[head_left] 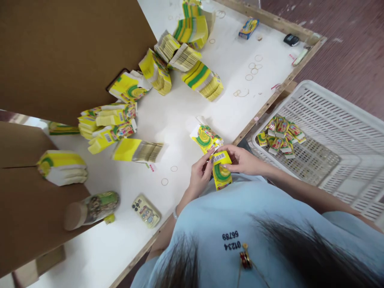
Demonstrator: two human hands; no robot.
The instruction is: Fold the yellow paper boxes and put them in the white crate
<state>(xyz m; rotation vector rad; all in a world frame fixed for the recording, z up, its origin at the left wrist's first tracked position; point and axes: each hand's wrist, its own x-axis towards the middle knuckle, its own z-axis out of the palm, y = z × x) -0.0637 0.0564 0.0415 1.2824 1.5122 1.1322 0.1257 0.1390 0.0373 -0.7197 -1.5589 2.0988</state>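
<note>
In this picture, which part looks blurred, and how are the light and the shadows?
Head view: the jar looks soft; the white table is brightly lit, with soft shadows; the held carton is clearer, its barcode visible.

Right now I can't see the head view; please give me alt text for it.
Left hand and right hand grip a yellow barcoded carton at the near edge of a white table. Bundles of flat cartons lie beyond, with a phone to the left. On the right, a white basket holds small printed pieces.
</note>
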